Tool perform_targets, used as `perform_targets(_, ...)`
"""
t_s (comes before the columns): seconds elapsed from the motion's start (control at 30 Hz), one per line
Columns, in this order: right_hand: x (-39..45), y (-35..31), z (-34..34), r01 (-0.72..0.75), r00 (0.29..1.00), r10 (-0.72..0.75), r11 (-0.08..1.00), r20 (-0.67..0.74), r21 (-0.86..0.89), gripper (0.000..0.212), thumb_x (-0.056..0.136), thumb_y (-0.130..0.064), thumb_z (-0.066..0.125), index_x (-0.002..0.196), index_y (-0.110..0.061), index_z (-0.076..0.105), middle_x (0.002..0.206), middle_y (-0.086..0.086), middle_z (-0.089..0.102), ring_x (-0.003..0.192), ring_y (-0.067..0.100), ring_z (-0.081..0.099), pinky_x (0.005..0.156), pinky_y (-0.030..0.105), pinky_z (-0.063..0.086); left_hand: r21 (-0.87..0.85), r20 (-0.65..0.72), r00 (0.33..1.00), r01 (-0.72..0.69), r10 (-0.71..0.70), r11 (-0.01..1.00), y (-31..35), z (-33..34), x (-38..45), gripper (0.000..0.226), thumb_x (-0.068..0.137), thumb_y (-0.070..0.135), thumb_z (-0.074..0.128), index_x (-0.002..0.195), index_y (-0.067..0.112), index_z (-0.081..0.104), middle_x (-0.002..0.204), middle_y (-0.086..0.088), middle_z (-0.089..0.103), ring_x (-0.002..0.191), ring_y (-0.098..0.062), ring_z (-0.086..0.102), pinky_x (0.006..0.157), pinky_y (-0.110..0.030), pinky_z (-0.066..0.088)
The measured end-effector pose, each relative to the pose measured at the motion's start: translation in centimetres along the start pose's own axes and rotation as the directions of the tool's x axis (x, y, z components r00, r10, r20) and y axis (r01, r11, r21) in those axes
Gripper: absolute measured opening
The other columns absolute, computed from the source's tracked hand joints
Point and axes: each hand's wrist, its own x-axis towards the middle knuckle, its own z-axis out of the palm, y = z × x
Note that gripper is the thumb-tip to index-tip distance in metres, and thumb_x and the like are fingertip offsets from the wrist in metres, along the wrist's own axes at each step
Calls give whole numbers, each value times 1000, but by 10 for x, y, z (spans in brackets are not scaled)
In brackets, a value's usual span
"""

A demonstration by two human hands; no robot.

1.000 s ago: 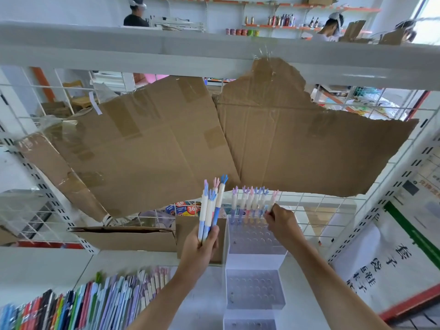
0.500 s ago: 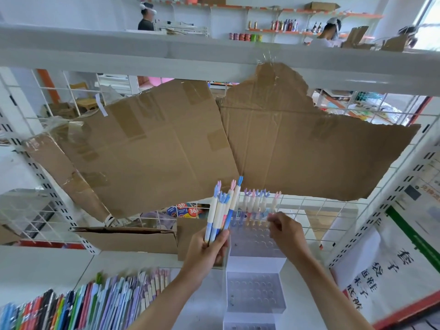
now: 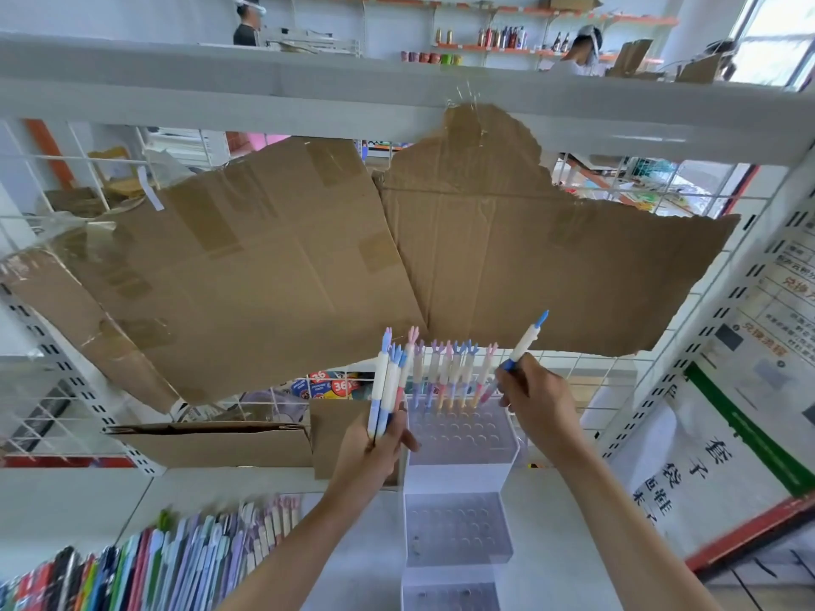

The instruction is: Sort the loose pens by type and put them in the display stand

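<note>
Head view: right hand (image 3: 536,401) pinches one blue pen (image 3: 525,343), tilted, just right of the stand's (image 3: 461,469) filled back row (image 3: 454,377); left hand (image 3: 375,447) grips a pen bundle (image 3: 388,385) beside the stand's left edge.

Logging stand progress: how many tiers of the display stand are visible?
3. The top tier carries a back row of pens; the middle tier and bottom tier show no pens. More tiers may lie below the frame edge.

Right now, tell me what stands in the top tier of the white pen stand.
A row of pastel pens stands along the back of the white tiered display stand; its front holes are empty. Their tips are hidden inside the holes.
</note>
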Motion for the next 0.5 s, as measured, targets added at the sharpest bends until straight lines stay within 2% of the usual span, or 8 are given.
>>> perform_targets(0.07,8,11,2,-18,1000,17,997,-21,-74,18,97,-12,49,81,-5,47,74,12,62,57,16,57,49,9,38,-9,-24,1000,-16,16,1000,-1,-3,0,16,94,29,51,97,14,53,62,-2,62,41,-5,33,40,-16,26)
perform_targets(0.2,18,25,14,-64,998,66,987,7,-150,18,98,-13,46,82,-5,48,82,16,65,59,17,54,50,10,38,20,-41,998,-44,45,999,-5,-6,-1,16,94,30,51,93,16,57,66,-8,63,41,-6,32,40,-16,25)
perform_targets(0.27,23,29,19,-87,996,91,988,25,-130,19,99,-13,45,81,-6,46,81,14,62,62,18,57,49,13,38,-3,-35,998,-44,44,999,-6,-7,-2,20,93,30,51,90,12,57,67,-11,63,40,-6,32,39,-15,26)
perform_targets(0.33,27,31,26,-93,992,103,986,67,-135,20,98,-13,46,79,-7,45,81,16,62,67,25,61,61,29,46,-2,-35,998,-47,47,999,-8,-7,-3,27,90,34,52,84,8,59,68,-17,62,40,-6,33,39,-15,27)
perform_targets(0.4,27,38,36,-99,985,125,975,121,-199,19,96,-13,48,78,-8,46,86,21,64,77,32,63,68,37,47,12,-33,998,-59,60,998,-11,-8,-3,33,88,37,54,82,5,62,68,-29,55,42,-9,32,40,-16,27)
perform_targets(0.5,22,47,45,-126,981,154,967,117,-221,17,96,-15,49,80,-9,47,89,20,64,76,29,57,63,33,38,21,-42,997,-60,61,998,-12,-9,-3,42,86,39,55,88,-2,61,64,-23,52,42,-8,33,40,-16,28)
